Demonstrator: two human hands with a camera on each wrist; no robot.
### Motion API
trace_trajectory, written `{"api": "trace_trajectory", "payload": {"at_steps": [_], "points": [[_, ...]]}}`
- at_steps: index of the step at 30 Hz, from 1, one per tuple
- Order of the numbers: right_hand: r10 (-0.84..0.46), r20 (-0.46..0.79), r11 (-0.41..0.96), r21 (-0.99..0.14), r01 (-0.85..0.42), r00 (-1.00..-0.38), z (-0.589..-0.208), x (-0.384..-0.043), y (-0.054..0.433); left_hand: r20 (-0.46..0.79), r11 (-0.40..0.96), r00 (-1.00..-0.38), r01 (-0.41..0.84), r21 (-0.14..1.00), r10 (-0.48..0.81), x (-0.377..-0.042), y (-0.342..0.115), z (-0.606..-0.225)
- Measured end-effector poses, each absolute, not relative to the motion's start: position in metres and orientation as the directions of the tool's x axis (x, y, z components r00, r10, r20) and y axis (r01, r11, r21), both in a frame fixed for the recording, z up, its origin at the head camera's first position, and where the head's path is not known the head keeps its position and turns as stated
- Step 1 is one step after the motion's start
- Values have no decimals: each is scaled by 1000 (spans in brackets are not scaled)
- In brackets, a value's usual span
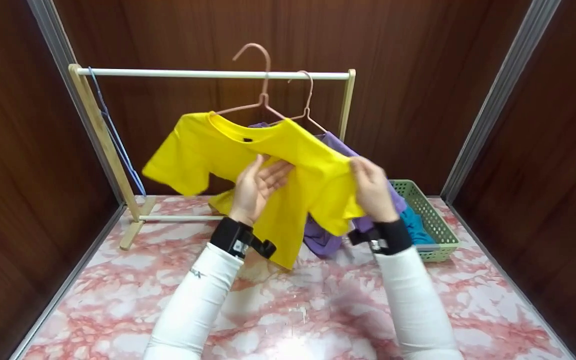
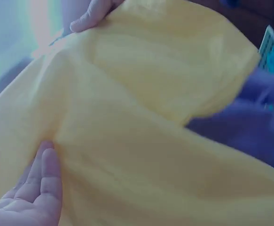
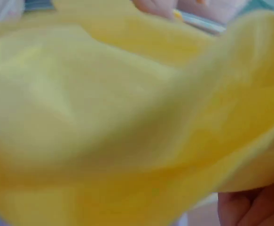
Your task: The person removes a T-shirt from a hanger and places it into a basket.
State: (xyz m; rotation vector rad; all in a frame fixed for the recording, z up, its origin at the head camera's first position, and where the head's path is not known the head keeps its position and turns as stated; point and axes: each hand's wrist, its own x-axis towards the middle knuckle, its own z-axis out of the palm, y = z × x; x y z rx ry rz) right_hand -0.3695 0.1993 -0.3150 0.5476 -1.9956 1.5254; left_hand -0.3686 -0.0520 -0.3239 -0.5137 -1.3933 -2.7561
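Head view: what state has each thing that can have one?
Yellow shirt: on front hanger
Front hanger: hook off the rail
Purple garment: hung from the rail
Blue hanger: bare, on the rail
Basket: holding teal cloth
Left hand: fingers extended
Right hand: gripping yellow sleeve

Around the grip of the right hand (image 1: 373, 191)
Yellow cloth shirt (image 1: 313, 172) to its left; purple cloth shirt (image 1: 321, 241) behind; green box-shaped plastic basket (image 1: 437, 220) behind, to the right.
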Motion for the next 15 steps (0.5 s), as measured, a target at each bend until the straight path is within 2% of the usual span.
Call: {"api": "trace_trajectory", "payload": {"at_steps": [3, 10, 15], "points": [[19, 638, 194, -758, -623, -770, -312, -354, 224, 332, -607, -918, 141, 782, 216, -353, -42, -326], [8, 521, -39, -852, -521, -853, -331, -328, 262, 378, -574, -851, 115, 811, 364, -315, -28, -353], [-14, 411, -68, -910, -409, -912, -370, -328, 268, 301, -547, -869, 42, 836, 393, -305, -28, -392]]}}
